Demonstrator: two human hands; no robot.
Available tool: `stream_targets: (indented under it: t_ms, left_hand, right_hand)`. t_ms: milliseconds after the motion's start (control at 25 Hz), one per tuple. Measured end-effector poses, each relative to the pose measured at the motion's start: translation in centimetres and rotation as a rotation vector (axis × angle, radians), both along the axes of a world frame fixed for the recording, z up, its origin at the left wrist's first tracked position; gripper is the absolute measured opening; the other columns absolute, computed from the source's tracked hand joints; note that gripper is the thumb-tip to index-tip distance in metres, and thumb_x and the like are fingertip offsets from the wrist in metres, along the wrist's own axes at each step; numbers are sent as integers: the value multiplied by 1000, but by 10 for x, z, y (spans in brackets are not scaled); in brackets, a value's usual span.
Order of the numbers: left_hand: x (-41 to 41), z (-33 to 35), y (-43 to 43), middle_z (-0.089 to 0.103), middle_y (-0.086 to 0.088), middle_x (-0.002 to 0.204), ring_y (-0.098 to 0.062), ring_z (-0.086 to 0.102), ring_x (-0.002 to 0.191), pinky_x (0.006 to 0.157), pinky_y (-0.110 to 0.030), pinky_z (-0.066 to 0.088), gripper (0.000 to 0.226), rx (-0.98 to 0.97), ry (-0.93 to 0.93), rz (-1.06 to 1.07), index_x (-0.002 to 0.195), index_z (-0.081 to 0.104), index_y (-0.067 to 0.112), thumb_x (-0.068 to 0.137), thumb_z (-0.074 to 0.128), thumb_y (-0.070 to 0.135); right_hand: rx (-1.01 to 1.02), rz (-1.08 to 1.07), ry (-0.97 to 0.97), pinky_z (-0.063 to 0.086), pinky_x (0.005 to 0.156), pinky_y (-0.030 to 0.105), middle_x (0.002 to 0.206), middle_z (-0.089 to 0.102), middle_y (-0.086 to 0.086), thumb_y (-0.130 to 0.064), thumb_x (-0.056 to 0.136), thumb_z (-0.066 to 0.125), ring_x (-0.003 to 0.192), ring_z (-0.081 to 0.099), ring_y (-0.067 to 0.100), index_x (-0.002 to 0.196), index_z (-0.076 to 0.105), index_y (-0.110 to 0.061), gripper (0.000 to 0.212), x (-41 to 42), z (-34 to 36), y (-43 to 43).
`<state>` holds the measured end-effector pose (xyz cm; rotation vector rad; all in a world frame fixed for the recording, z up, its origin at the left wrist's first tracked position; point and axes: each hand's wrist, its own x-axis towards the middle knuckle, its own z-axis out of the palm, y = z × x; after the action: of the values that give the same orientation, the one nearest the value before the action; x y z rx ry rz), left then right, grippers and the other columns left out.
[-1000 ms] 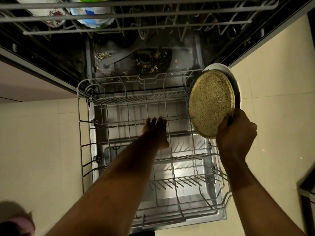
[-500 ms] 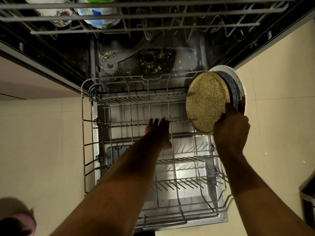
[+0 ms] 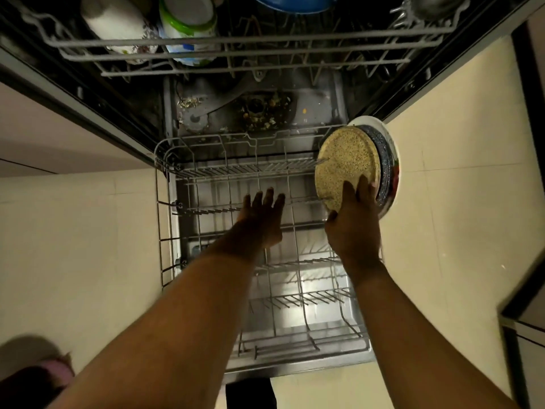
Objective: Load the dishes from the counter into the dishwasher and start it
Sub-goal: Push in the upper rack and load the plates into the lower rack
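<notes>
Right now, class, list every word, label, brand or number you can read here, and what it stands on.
None can be read.
Blue print on the green-rimmed tub in the upper rack: too blurred to read.
Flowered mug, speckled plate: pattern only, no text seen.

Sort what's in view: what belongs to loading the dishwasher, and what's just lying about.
Part of the job:
speckled plate, standing in the lower rack
dark plate and white plate behind it
right hand, fingers on the speckled plate
left hand, spread over the rack
upper rack with mugs and blue bowl

Lying about:
food scraps on the tub floor
pink object, too dim to identify
</notes>
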<state>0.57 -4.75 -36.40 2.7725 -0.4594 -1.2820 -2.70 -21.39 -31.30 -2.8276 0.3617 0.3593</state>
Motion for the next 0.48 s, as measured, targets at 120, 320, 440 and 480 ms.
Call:
stream_targets:
  t_ms: [120, 320, 440, 480]
  left_hand:
    - [-11, 30, 18, -16, -10, 163, -30, -9, 151, 120, -48, -4, 91, -12, -40, 79, 156, -10, 21, 96, 57, 31]
    - [-54, 118, 64, -20, -7, 162, -29, -14, 150, 122, -49, -5, 87, -5, -44, 221, 156, -12, 23, 98, 51, 34]
    - [-85, 176, 98, -18, -7, 163, -30, -12, 150, 121, -50, -5, 86, 3, -77, 321, 157, -10, 23, 98, 51, 36]
    - [-99, 195, 110, -15, -8, 164, -31, -10, 151, 120, -51, -3, 86, 7, -94, 354, 157, -8, 22, 97, 52, 37]
  right_hand:
    - [41, 34, 29, 21, 117, 49, 157, 17, 24, -7, 87, 59, 146, 10, 44, 145, 33, -1, 64, -5, 23, 27]
    - [38, 85, 112, 20, 119, 46, 159, 14, 19, -15, 88, 60, 147, 10, 37, 150, 24, -4, 73, -35, 90, 84]
    - [52, 116, 87, 24, 118, 45, 156, 23, 18, -20, 87, 63, 145, 17, 35, 146, 32, -4, 68, -67, 141, 128]
    - [63, 131, 92, 22, 118, 44, 156, 22, 17, -21, 89, 61, 146, 16, 34, 146, 31, -4, 67, -80, 159, 143]
